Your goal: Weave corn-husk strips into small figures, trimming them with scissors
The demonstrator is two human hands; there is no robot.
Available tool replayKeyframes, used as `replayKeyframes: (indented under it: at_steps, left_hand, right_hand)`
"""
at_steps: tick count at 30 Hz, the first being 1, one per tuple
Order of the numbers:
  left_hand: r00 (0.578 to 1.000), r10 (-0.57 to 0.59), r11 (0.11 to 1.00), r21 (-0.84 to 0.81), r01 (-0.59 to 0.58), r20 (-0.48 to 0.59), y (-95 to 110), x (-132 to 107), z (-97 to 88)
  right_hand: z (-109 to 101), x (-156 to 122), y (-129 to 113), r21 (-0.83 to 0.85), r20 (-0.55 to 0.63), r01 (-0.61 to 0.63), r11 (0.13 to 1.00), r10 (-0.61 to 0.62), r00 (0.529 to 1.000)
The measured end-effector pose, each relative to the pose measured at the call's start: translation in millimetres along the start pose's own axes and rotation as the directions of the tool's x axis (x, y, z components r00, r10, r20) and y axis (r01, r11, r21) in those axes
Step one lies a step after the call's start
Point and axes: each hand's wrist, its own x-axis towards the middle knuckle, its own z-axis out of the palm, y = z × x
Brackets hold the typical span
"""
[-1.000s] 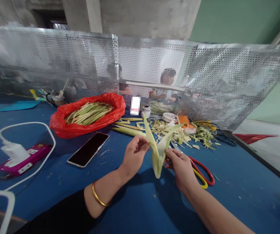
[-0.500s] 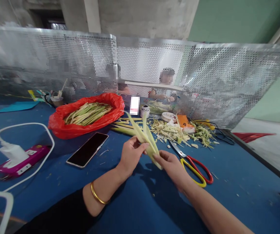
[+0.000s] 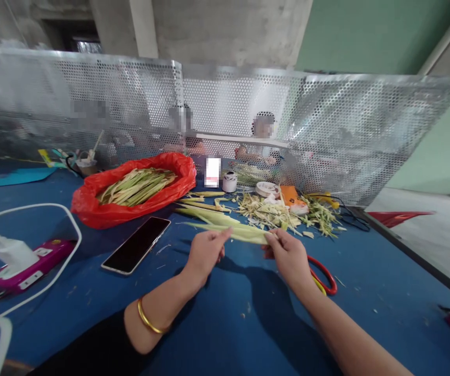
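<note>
A pale green corn husk [image 3: 250, 235] is stretched nearly level above the blue table. My left hand [image 3: 208, 250] pinches it toward its pointed left end. At its broad right end, my right hand [image 3: 287, 256] grips it between thumb and fingers. Just behind lie more husks [image 3: 209, 215] and a heap of cut husk scraps [image 3: 266, 211]. Scissors with red and yellow handles [image 3: 326, 277] rest on the table, their blades hidden behind my right hand. A red plastic bag [image 3: 130, 211] full of husk strips sits at the left.
A phone [image 3: 136, 245] lies left of my hands, near a purple power strip [image 3: 29, 266] with a white cable. A roll of tape [image 3: 267, 188] and an orange packet [image 3: 288, 196] stand behind. A perforated metal screen [image 3: 225, 99] borders the table; people sit beyond it.
The husk has swung from steeply tilted to nearly level, its split tips now together pointing left. My hands have moved apart, the right one rightward over the scissors.
</note>
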Motion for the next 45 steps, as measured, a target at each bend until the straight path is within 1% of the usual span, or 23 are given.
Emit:
replayKeyframes:
  at_steps: [1,2,4,5,6,7,8,9,11,13,14,15,16,19,24,27,29,31,33,34,36,38,45]
  left_hand:
    - [0.984,0.173,0.97,0.166,-0.179,0.048,2.7,-4.7,0.6]
    - [0.937,0.344,0.892,0.287,-0.348,0.067,5.7,-8.8,1.5]
    - [0.778,0.608,0.692,0.373,-0.618,0.16,11.5,-12.6,3.5]
    - [0.705,0.677,0.61,0.376,-0.698,0.212,14.0,-11.6,4.7]
    - [0.671,0.691,0.563,0.382,-0.733,0.27,16.2,-8.8,5.8]
    - [0.669,0.665,0.554,0.38,-0.741,0.333,18.1,-4.5,6.9]
    - [0.69,0.593,0.587,0.363,-0.724,0.415,19.9,0.8,8.0]
    - [0.737,0.475,0.67,0.345,-0.657,0.48,21.5,6.7,9.1]
    - [0.822,0.213,0.859,0.3,-0.415,0.528,24.4,18.3,11.9]
    - [0.854,0.03,0.951,0.248,-0.184,0.519,26.8,28.9,15.6]
    - [0.861,-0.012,0.966,0.228,-0.122,0.508,27.5,34.0,17.8]
    - [0.867,-0.042,0.973,0.216,-0.076,0.497,27.8,39.0,20.1]
    - [0.873,-0.072,0.978,0.205,-0.032,0.482,27.6,44.1,22.5]
    - [0.881,-0.14,0.985,0.154,0.078,0.452,24.3,60.7,30.0]
    - [0.892,-0.176,0.984,0.067,0.163,0.417,14.3,86.5,43.1]
    - [0.902,-0.182,0.983,0.035,0.183,0.391,9.3,92.9,46.2]
    - [0.906,-0.187,0.981,0.022,0.193,0.379,6.9,93.8,45.0]
    - [0.908,-0.194,0.979,0.014,0.204,0.371,5.0,93.8,43.0]
    - [0.913,-0.196,0.978,0.005,0.208,0.358,3.6,94.0,41.9]
    - [0.915,-0.194,0.978,0.001,0.207,0.353,3.0,94.1,41.9]
    - [0.921,-0.183,0.981,-0.002,0.196,0.343,1.9,94.1,43.1]
    - [0.929,-0.166,0.985,0.003,0.175,0.33,1.3,93.3,44.9]
    - [0.943,-0.105,0.994,0.031,0.1,0.315,7.5,92.2,51.8]
  right_hand:
    - [-2.4,0.7,-0.7,-0.047,-0.004,0.036,0.998,-0.036,0.999]
    - [-4.2,0.7,-2.2,-0.09,0.006,0.075,0.993,-0.074,0.997]
    - [-5.2,-0.8,-6.7,-0.148,0.067,0.156,0.977,-0.147,0.987]
    - [-4.8,-1.7,-9.2,-0.161,0.108,0.194,0.968,-0.178,0.978]
    - [-4.1,-2.3,-11.6,-0.166,0.148,0.228,0.959,-0.204,0.968]
    - [-3.6,-2.3,-13.6,-0.169,0.182,0.256,0.952,-0.225,0.957]
    - [-4.1,-1.5,-15.1,-0.171,0.205,0.278,0.945,-0.241,0.949]
    - [-6.0,-0.1,-16.0,-0.17,0.215,0.293,0.941,-0.254,0.943]
    - [-15.4,4.2,-15.9,-0.213,0.214,0.292,0.932,-0.247,0.945]
    - [-31.6,7.6,-12.8,-0.397,0.223,0.248,0.884,-0.169,0.96]
    - [-40.7,8.1,-10.1,-0.572,0.241,0.21,0.793,-0.083,0.967]
    - [-49.2,7.6,-6.7,-0.742,0.255,0.184,0.644,0.018,0.967]
    - [-56.4,6.3,-2.7,-0.8,0.245,0.159,0.579,0.073,0.967]
    - [-65.2,1.4,11.1,-0.853,0.247,0.137,0.503,0.158,0.956]
    - [-60.3,2.9,27.4,-0.881,0.21,0.108,0.46,0.177,0.962]
    - [-68.1,9.0,32.0,-0.878,0.199,0.079,0.471,0.209,0.957]
    - [-76.3,12.9,32.7,-0.847,0.2,0.058,0.529,0.215,0.956]
    - [-82.4,15.7,30.7,-0.704,0.227,0.019,0.71,0.2,0.953]
    - [-83.6,17.0,26.5,-0.416,0.259,-0.075,0.906,0.197,0.946]
    - [-82.2,17.1,24.0,-0.263,0.263,-0.133,0.955,0.204,0.943]
    - [-76.6,16.2,19.4,-0.077,0.233,-0.229,0.97,0.241,0.942]
    - [-69.9,14.3,16.0,-0.012,0.191,-0.265,0.964,0.263,0.946]
    - [-64.6,6.6,6.2,-0.021,0.239,-0.17,0.985,0.17,0.956]
